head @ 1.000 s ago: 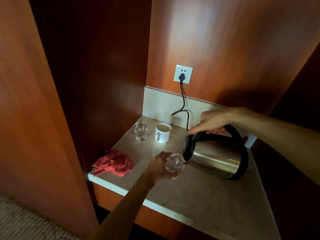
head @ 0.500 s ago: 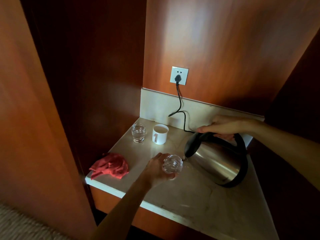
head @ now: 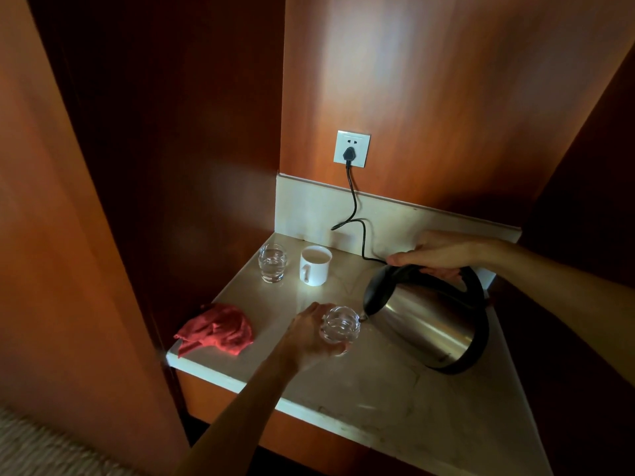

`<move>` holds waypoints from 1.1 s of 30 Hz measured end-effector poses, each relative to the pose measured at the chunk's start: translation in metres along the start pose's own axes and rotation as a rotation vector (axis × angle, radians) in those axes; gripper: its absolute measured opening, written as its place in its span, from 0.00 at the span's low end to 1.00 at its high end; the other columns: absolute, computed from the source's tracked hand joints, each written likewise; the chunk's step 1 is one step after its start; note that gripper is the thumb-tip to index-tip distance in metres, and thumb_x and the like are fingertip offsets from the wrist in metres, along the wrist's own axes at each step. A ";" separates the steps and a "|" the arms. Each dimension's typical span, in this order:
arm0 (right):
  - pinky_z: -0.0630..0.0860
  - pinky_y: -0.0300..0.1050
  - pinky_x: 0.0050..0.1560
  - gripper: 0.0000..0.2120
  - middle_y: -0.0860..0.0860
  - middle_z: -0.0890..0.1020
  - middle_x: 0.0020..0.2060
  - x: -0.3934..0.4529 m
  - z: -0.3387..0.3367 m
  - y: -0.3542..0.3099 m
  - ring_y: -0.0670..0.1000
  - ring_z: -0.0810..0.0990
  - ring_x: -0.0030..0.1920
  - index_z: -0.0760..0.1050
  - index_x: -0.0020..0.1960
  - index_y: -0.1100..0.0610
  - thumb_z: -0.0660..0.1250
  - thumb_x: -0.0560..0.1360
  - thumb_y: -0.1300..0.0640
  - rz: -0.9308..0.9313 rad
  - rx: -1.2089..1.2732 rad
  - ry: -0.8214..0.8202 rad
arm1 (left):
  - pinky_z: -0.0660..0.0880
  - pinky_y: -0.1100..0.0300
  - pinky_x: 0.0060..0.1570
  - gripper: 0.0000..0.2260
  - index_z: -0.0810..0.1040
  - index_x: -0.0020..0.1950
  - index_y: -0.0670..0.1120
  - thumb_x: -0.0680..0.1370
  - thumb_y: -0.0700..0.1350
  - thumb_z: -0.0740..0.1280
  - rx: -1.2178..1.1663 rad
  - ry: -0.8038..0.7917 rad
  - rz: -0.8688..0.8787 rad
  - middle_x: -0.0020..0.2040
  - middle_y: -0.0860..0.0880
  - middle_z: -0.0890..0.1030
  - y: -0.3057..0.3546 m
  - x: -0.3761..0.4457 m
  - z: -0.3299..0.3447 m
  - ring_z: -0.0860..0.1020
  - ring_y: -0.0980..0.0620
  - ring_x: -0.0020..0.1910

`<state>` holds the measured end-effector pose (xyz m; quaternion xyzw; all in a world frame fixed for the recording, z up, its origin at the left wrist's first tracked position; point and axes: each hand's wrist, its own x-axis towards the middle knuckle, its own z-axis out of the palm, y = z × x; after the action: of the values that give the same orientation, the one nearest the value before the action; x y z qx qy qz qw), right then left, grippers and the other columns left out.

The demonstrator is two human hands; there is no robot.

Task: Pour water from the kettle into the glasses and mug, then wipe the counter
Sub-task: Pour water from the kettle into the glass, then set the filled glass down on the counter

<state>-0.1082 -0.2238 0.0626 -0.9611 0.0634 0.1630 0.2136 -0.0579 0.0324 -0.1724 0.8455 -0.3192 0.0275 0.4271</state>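
Marble counter [head: 378,389], left hand [head: 309,338] cupping rounded glass [head: 340,326], right hand [head: 436,252] gripping tilted steel kettle [head: 433,324]

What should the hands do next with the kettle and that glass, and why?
Probably keep tipping the kettle with the right hand: its spout sits at the rim of the glass the left hand steadies.

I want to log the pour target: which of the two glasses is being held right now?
The front glass, gripped by the left hand at the kettle spout. The other glass stands untouched at the back, beside the white mug.
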 end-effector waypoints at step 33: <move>0.70 0.39 0.26 0.25 0.51 0.77 0.27 0.067 0.067 0.129 0.49 0.76 0.27 0.77 0.31 0.56 0.71 0.76 0.37 0.229 1.034 0.941 | 0.82 0.60 0.48 0.38 0.74 0.62 0.60 0.56 0.64 0.82 -0.019 0.014 -0.075 0.53 0.62 0.80 -0.004 0.004 0.006 0.82 0.63 0.47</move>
<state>-0.0897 -0.3150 -0.0677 -0.6924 0.3188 -0.2991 0.5740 -0.0538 0.0273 -0.1782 0.8526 -0.2847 0.0145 0.4380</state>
